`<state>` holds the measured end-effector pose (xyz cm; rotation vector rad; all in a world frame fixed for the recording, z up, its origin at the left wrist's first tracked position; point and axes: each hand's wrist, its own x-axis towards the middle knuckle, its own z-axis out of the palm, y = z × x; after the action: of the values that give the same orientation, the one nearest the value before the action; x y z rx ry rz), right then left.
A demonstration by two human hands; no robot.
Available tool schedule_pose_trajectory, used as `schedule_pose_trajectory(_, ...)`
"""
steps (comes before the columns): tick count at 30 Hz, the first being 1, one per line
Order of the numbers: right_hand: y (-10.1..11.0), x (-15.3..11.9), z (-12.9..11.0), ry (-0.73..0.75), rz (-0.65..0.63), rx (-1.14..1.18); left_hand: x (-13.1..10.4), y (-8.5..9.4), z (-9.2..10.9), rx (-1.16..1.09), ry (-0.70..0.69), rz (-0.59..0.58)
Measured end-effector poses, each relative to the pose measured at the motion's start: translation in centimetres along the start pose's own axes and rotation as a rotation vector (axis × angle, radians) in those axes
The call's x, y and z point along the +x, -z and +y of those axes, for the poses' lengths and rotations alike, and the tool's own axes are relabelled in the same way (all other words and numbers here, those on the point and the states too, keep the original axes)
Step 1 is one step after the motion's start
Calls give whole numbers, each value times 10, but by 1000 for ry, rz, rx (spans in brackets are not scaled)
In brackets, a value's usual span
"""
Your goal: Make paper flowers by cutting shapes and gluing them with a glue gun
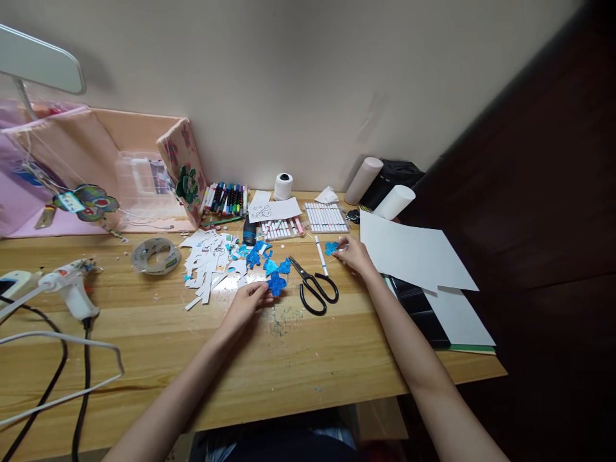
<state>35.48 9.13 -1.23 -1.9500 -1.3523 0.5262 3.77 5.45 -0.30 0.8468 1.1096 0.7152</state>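
Plainly, the left hand (244, 301) pinches a dark-blue flower (276, 283) at its two o'clock and the right hand (356, 255) a lighter blue flower (330, 248) at its nine, while black-handled scissors (307, 276) lie between on the desk (337, 366), tips toward ten o'clock.

no text can be read; the label (171, 259) on the tape roll (141, 256) is too small.
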Motion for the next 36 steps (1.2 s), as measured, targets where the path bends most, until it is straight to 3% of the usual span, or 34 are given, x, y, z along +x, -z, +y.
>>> schedule_pose_trajectory(5, -4, -8, -4, -110, 15, 215, -2, 6, -3, -72, -6, 30)
schedule_pose_trajectory(10, 1, -30, -24, -157, 21, 482, 1, 9, -9, -87, 3, 44)
schedule_pose_trajectory(14, -4, -54, -52, -144, -142, 669, 3, 10, -11, -100, 12, 36)
schedule_pose_trajectory(18, -26, -78, -80, -155, -290, 791, 2, 10, -9, -88, 21, -6)
schedule_pose_trajectory(21, -45, -92, -91, -178, -353, 845, -1, 7, -7, -87, 48, -28)
schedule_pose_trajectory(25, -62, -106, -91, -222, -339, 880, -6, 3, -6, -108, 53, -41)
schedule_pose_trajectory(32, -64, -115, -87, -277, -355, 898, -11, -1, -6, -164, 12, 27)
schedule_pose_trajectory(36, -64, -120, -94, -311, -425, 861, -13, -3, -6, -191, 58, 6)
